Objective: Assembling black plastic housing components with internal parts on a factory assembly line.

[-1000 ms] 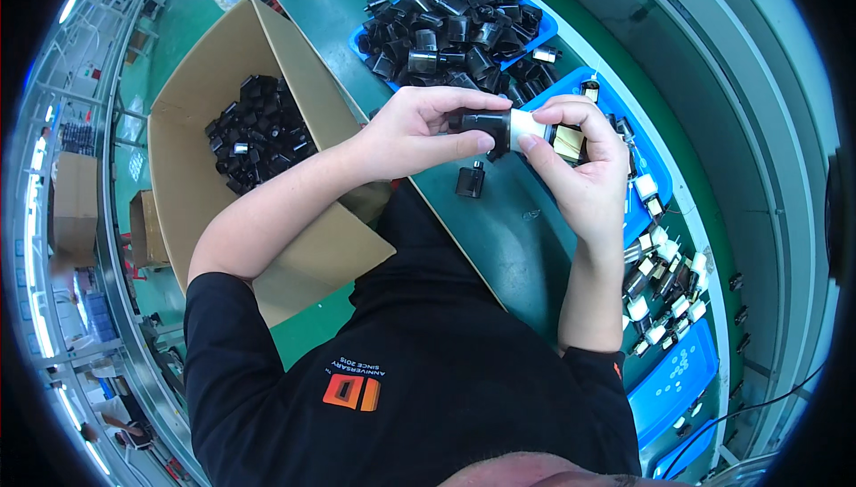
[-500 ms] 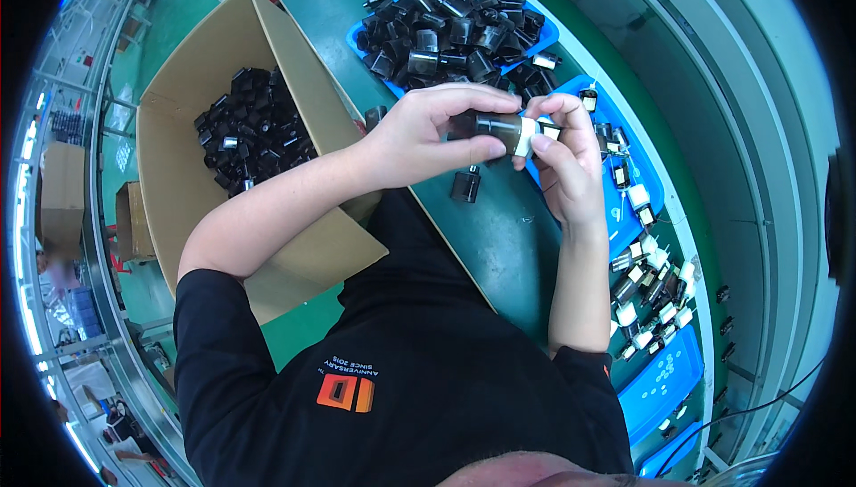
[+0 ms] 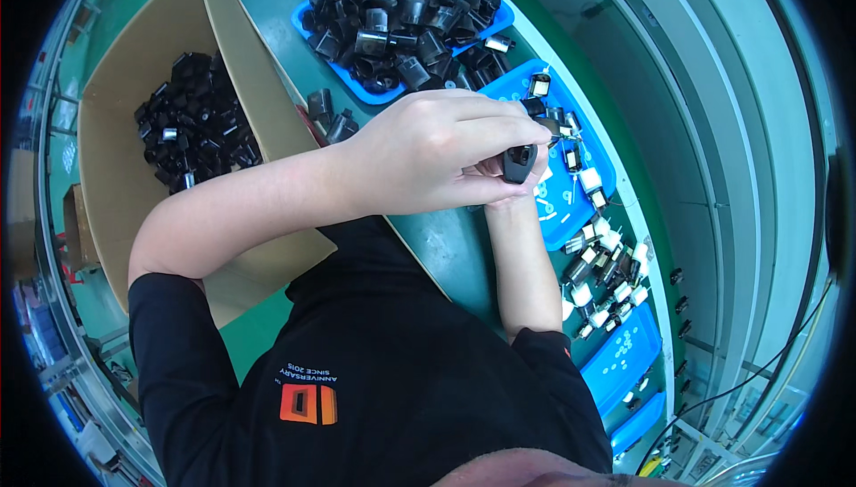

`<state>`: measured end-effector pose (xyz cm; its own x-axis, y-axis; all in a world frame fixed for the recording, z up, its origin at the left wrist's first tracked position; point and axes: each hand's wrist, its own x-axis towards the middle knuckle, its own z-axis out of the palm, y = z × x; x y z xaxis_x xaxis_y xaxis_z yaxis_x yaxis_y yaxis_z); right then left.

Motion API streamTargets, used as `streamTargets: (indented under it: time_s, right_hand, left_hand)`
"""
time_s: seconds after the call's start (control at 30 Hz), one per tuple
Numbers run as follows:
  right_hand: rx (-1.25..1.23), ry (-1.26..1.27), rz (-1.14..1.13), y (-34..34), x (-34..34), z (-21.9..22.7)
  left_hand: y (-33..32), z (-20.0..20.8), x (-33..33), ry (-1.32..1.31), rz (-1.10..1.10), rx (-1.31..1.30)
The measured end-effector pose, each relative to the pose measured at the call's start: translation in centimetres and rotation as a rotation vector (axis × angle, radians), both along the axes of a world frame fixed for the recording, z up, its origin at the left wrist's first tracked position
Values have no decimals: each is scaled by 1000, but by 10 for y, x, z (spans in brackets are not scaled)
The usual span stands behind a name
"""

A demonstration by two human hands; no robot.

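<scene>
A dark plastic housing (image 3: 519,164) is between my hands over the bench, one end turned up toward me. My left hand (image 3: 428,148) is closed round it from the left, with the thumb below and the fingers above. Behind it lies my right hand (image 3: 510,201), mostly hidden; its wrist and a bit of its curled fingers show, closed about the same housing. Just left of the hands, a few loose dark housings (image 3: 320,105) rest on the green bench.
A big cardboard box (image 3: 107,144) of black parts stands left of the bench. A blue tray (image 3: 357,87) heaped with dark housings lies at the back. Another blue tray (image 3: 560,235) holds small parts and white rings; assembled white-ended pieces (image 3: 609,266) and a further blue tray (image 3: 644,331) lie nearer.
My left hand has turned over the housing and now covers most of my right hand. The housing's white end, seen before, is out of sight. The whole view has shifted.
</scene>
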<state>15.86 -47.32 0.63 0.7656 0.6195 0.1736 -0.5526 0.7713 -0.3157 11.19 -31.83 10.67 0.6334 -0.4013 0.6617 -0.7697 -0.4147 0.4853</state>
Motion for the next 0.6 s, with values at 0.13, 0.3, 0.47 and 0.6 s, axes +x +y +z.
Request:
streamTargets:
  time_s: [0.13, 0.3, 0.47, 0.6]
  right_hand:
    - [18, -4, 32, 4, 5, -5]
    - [89, -89, 62, 8, 6, 2]
    - [110, -101, 83, 6, 6, -3]
    - [139, -117, 96, 5, 8, -9]
  left_hand:
    - [-1, -8, 2, -60, 35, -17]
    - [-2, -10, 3, -149, 58, -31]
    - [-4, -12, 0, -138, 53, -10]
    - [-5, -16, 1, -192, 45, -45]
